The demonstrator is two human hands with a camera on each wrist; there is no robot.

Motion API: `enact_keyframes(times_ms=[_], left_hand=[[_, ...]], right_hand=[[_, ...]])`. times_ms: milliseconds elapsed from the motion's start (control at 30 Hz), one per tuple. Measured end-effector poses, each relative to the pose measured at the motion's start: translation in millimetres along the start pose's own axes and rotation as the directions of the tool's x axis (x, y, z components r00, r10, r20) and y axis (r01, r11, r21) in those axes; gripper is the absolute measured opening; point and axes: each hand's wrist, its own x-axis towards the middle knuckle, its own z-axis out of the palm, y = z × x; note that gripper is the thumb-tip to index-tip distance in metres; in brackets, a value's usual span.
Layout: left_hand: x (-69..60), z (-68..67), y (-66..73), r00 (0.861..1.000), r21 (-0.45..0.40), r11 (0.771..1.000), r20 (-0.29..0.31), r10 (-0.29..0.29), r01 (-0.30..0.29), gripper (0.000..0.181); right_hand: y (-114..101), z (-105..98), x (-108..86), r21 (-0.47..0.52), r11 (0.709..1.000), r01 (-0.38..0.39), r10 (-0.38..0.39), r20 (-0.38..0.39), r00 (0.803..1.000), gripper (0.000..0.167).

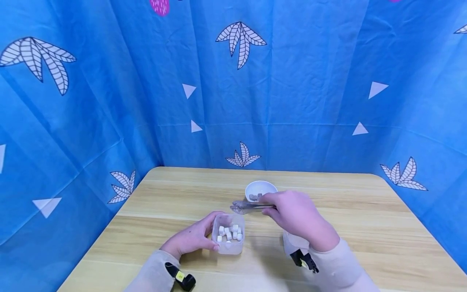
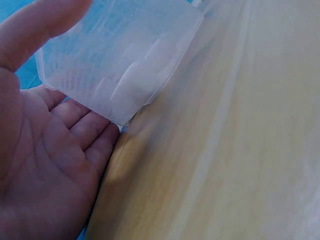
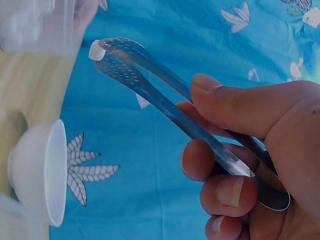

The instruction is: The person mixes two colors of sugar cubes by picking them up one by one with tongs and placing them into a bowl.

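Observation:
My left hand (image 1: pixel 197 236) grips a translucent plastic container (image 1: pixel 231 248) at its left side, thumb near the front corner and fingers toward the back. Several small white cubes (image 1: pixel 229 235) lie inside it. My right hand (image 1: pixel 292 211) holds metal tongs (image 3: pixel 175 112), thumb on one arm and fingers on the other. In the right wrist view, a white cube (image 3: pixel 96 50) sits pinched at the tongs' tips. Those tips are above the table, just behind the container's back rim. To their right stands a white bowl (image 1: pixel 261 186) with greyish pieces (image 1: pixel 253 197) in it.
A second translucent container (image 1: pixel 290 242) stands on the wooden table (image 1: pixel 182 190), partly hidden beneath my right forearm. Blue patterned cloth (image 1: pixel 306 89) hangs behind the table and along its sides.

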Motion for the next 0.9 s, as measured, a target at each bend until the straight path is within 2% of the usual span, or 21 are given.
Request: enact_keyframes(times_ms=[333,633,900], left_hand=[[0.0,1.1,0.3,1.000,-0.006,1.000,0.003,0.007,-0.007,0.084],[0.4,0.9,-1.1,1.000,-0.001,1.000,0.002,0.001,-0.001,0.084],[-0.3,1.2,1.0,1.000,0.023,1.000,-0.005,0.005,-0.005,0.083]], right_hand=[[26,-8,-4.1,0.017,0.997,-0.078,0.078,-0.033,0.996,0.013],[46,-4,-6.1,-0.012,0.980,-0.197,0.197,0.020,0.980,0.013],[50,4,-4.0,-0.035,0.972,-0.233,0.234,0.029,0.972,0.013]])
